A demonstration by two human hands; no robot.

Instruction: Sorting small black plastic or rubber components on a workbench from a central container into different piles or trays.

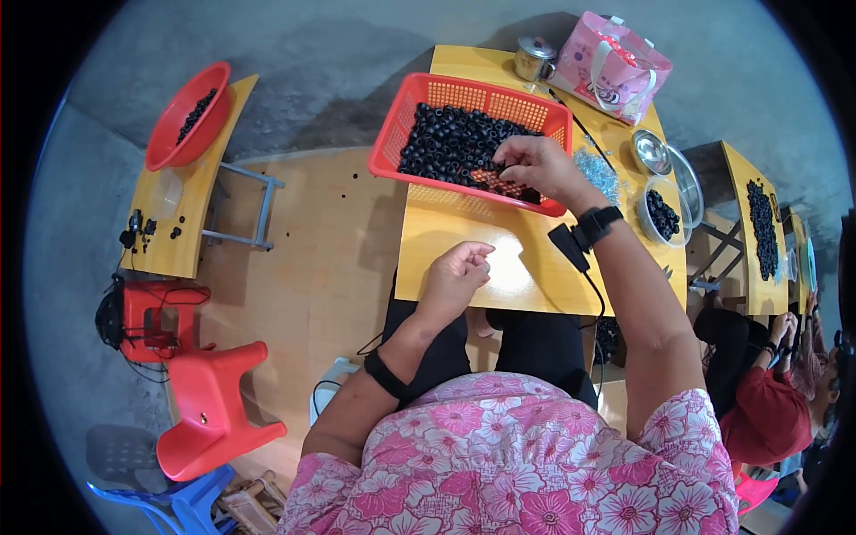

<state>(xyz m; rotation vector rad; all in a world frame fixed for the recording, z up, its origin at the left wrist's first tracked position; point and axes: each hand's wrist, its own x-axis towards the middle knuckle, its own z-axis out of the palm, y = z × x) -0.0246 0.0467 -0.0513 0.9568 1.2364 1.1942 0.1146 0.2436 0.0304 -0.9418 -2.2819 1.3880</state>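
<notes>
A red plastic basket [383,147] on the yellow table [428,259] holds many small black ring-shaped parts [455,138]. Over its right side hovers my right hand [544,168], thumb and fingertips pinched together; whatever lies between them is too small to make out. My left hand [456,281] is held above the table's near part, in front of the basket, with its fingers curled in and pressed to the thumb. Nothing nameable shows in it. Right of the basket lies a pile of small clear pieces [597,174], beside a clear tub [662,214] with black parts in it.
Toward the back stand a lidded metal mug [535,58] and a pink bag [615,67]. A metal bowl [651,152] sits at the right edge. Leftward are another table with a red basin [189,116] and a red chair [214,406]. A person in red [767,410] sits at far right.
</notes>
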